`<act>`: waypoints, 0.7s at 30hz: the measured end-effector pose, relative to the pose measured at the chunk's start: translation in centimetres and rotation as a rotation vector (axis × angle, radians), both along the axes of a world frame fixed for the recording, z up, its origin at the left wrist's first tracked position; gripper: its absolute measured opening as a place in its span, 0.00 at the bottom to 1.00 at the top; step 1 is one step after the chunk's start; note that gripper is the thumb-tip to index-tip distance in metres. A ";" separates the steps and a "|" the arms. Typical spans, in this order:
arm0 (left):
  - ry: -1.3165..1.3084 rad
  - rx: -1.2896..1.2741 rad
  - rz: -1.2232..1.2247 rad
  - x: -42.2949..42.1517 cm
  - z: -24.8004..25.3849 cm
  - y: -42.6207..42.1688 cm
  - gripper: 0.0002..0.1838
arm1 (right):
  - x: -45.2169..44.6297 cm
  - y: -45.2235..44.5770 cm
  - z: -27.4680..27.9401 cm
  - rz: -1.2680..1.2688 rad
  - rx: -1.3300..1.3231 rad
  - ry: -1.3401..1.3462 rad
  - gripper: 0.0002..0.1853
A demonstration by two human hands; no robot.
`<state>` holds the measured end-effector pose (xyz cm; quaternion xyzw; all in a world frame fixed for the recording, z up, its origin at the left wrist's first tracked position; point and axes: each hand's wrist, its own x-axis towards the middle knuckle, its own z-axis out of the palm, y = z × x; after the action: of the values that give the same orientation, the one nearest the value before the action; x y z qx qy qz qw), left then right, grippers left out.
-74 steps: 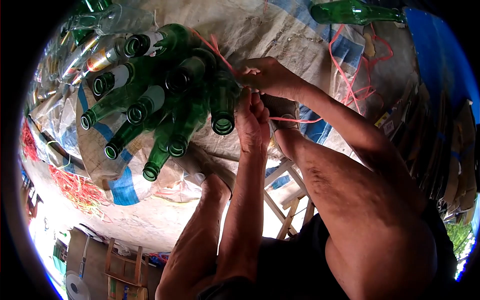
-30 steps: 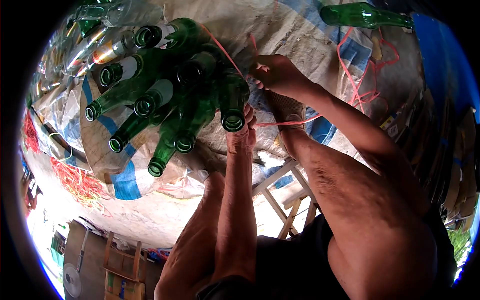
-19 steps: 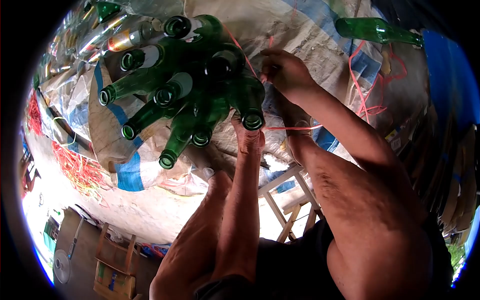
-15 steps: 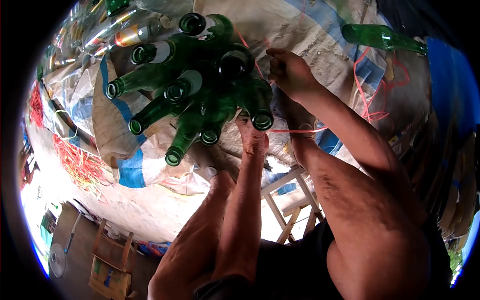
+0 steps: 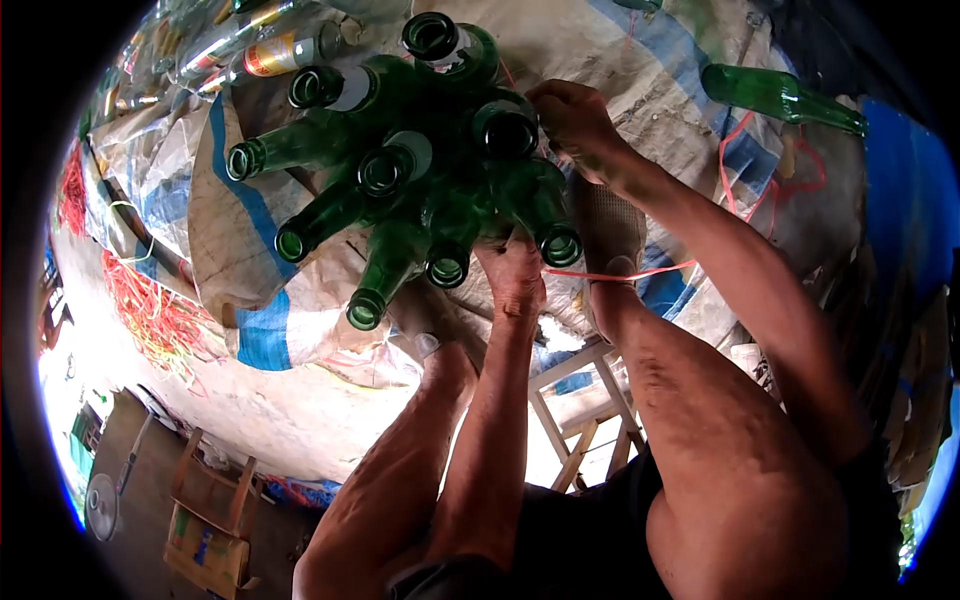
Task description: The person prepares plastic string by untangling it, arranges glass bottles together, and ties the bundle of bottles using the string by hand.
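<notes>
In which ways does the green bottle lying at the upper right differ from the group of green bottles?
The lying bottle is on its side, neck toward the right; the bottle group spreads many necks, mouths visible. No label shows on the lying bottle, while the bottle group has some pale neck labels. Both are green glass.

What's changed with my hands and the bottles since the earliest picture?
Your hands were together at the bunch's right side and have parted. The left hand is now partly hidden by the bottles; the right hand has moved up along their right side. I can't tell whether either let go of anything. The view shifted too. The bottles stay bunched, and string still runs off rightward.
</notes>
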<state>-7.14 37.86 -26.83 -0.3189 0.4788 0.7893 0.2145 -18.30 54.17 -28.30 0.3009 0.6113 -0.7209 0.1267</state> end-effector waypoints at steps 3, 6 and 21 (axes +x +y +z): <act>-0.048 0.026 -0.041 -0.3 0.2 0.1 0.07 | 0.6 0.9 1.2 -0.045 -0.176 -0.052 0.11; -0.104 0.060 -0.089 -0.3 0.2 0.4 0.07 | 1.2 1.9 1.8 -0.010 -0.232 -0.098 0.11; -0.161 0.049 -0.165 -1.1 1.2 0.9 0.07 | 3.1 2.2 2.7 0.096 -0.120 -0.036 0.12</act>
<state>-8.24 38.80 -25.63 -0.3356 0.4652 0.7522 0.3243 -15.22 56.34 -25.63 0.2759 0.5785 -0.7437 0.1899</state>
